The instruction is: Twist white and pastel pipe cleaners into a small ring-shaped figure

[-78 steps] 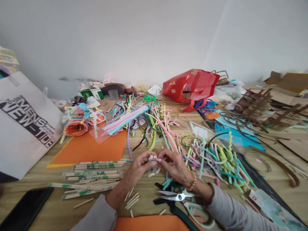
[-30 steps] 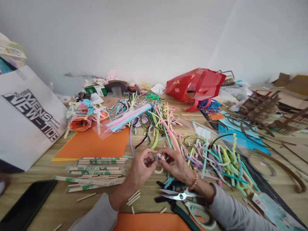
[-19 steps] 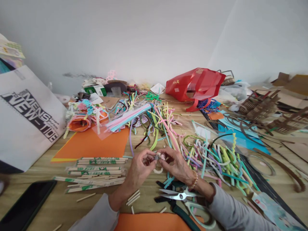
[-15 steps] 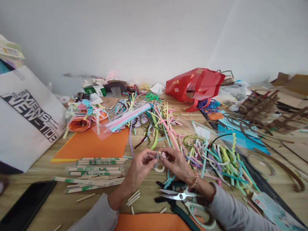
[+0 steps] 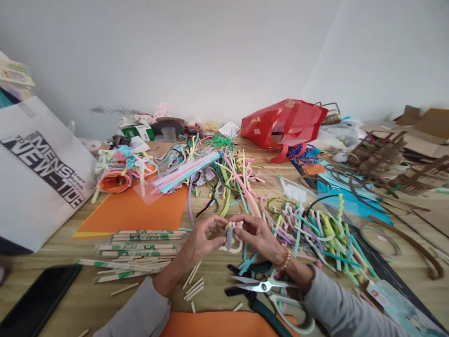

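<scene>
Both hands meet at the middle of the table around a small fuzzy craft piece (image 5: 229, 238), grey with white and pink parts and a white loop below. My left hand (image 5: 203, 241) pinches its left side between thumb and fingers. My right hand (image 5: 257, 236), with a beaded bracelet at the wrist, grips its upper right side. Scissors (image 5: 264, 285) with pale handles lie partly open below my right hand, over dark-handled pliers (image 5: 264, 312). Short wooden sticks (image 5: 193, 290) are near my left forearm.
Wrapped chopsticks (image 5: 140, 250) and a black phone (image 5: 40, 299) lie left. Fuzzy stems (image 5: 326, 234) are heaped right. Orange sheets (image 5: 140, 210), a red bag (image 5: 284, 121) and a large white bag (image 5: 38, 187) surround the work area.
The craft piece has turned, so its grey part now hangs down in clearer view. My left fingers have shifted slightly left and spread a little around it.
</scene>
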